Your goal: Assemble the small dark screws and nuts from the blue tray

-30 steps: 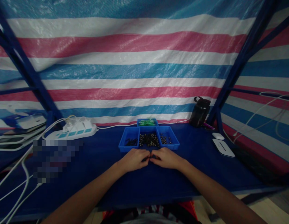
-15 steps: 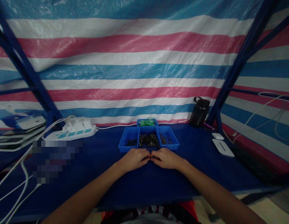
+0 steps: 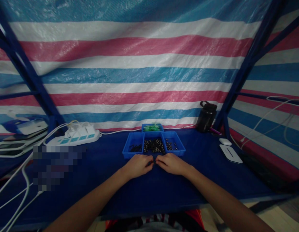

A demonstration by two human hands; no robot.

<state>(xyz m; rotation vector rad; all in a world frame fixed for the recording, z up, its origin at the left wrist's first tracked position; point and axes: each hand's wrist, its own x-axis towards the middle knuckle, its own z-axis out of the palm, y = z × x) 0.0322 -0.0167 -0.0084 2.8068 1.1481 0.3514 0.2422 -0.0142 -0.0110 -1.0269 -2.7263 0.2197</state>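
Observation:
My left hand [image 3: 139,166] and my right hand [image 3: 172,163] face each other just in front of the blue bins, a narrow gap between their fingertips. Both have their fingers curled in a pinch; whatever they hold is too small to make out. Beyond them, the middle bin [image 3: 154,154] is full of small black and metallic pieces [image 3: 154,145]. Thin dark pieces [image 3: 135,148] lie in the left bin [image 3: 126,149]. Small metal parts [image 3: 170,145] are scattered in the right bin [image 3: 180,145]. Behind these, a smaller bin carries green packets [image 3: 152,127].
On the blue table [image 3: 154,196], a white power strip [image 3: 77,139] with plugs and cables stands at left. A black bottle [image 3: 206,116] is at the back right, near a flat white box [image 3: 230,153]. Striped sheeting and blue frame posts close off the back.
The fingertips of my hands have drawn slightly apart, my left hand shifting a little to the left. The bins and other objects stay put; the view has tilted very slightly.

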